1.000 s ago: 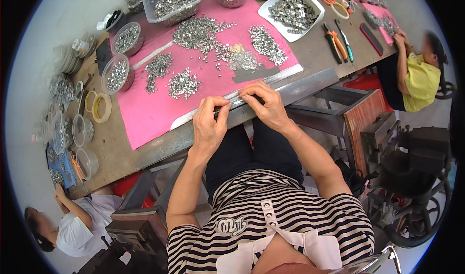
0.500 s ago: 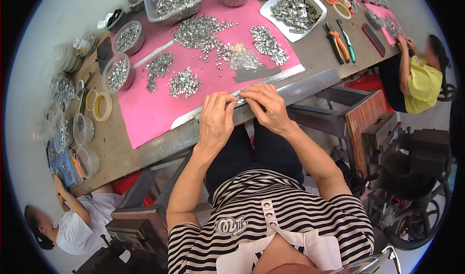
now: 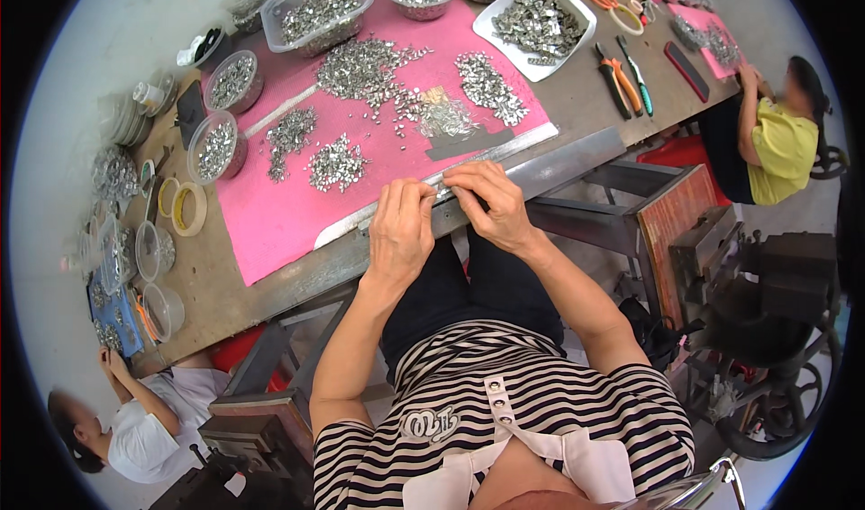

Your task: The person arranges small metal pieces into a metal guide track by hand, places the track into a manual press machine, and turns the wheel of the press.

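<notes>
My left hand [image 3: 403, 222] and my right hand [image 3: 491, 199] meet at the table's near edge, fingertips pinched close together. Between them shows a small shiny metal piece [image 3: 442, 191], mostly covered by the fingers; its exact kind is too small to make out. Just beyond lies a pink mat [image 3: 396, 163] with loose piles of small silvery metal parts. One pile [image 3: 337, 163] is nearest my left hand. Thin pin-like metal pieces [image 3: 448, 119] lie beyond my right hand, beside a dark grey strip [image 3: 468, 145].
Clear tubs [image 3: 217, 147] of metal parts stand left and behind, with a white dish [image 3: 487, 25] at the back. Orange-handled pliers [image 3: 622, 84], a red case [image 3: 687, 71] and tape rolls [image 3: 188, 209] lie around the mat. Co-workers sit at left [image 3: 149, 420] and right [image 3: 782, 145].
Both hands stay together, their fingers shifting slightly around the small piece. The table's contents sit a little further left in view. The left co-worker's hands have moved slightly.
</notes>
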A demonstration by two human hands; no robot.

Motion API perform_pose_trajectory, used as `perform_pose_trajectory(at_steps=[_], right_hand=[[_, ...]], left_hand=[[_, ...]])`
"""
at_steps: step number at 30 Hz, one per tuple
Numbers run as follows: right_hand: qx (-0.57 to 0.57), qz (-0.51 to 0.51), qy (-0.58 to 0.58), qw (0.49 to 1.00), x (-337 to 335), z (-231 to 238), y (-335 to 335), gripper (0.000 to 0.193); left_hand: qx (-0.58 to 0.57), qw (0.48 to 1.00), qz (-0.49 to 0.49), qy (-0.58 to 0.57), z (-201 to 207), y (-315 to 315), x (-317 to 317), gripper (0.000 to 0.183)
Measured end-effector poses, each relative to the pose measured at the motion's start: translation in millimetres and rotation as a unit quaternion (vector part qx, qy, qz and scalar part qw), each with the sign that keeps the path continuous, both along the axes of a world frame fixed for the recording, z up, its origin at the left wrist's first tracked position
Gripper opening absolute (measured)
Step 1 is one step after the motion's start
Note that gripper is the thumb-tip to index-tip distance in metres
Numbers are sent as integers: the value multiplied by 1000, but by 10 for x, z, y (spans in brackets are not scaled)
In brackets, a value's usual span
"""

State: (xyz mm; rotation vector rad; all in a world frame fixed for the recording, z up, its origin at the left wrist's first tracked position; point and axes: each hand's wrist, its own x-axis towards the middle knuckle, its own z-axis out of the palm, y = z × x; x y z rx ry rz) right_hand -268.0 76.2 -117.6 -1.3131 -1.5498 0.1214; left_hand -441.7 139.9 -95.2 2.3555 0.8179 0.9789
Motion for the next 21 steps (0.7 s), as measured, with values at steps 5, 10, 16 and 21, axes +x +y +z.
perform_pose_trajectory(at_steps=[5, 10, 16, 21], right_hand=[[-3, -1, 11, 1000, -3, 8, -9, 17], [1, 0, 13, 1000, -10, 11, 8, 16], [0, -1, 25, 1000, 0, 23, 11, 16], [2, -1, 16, 1000, 10, 18, 7, 16]], left_hand=[[-21, 1000, -7, -15, 9, 23, -15, 11], [-9, 1000, -13, 6, 19, 43, -9, 14], [23, 998, -32, 43, 99, 68, 2, 13], [78, 993, -44, 79, 145, 53, 9, 14]])
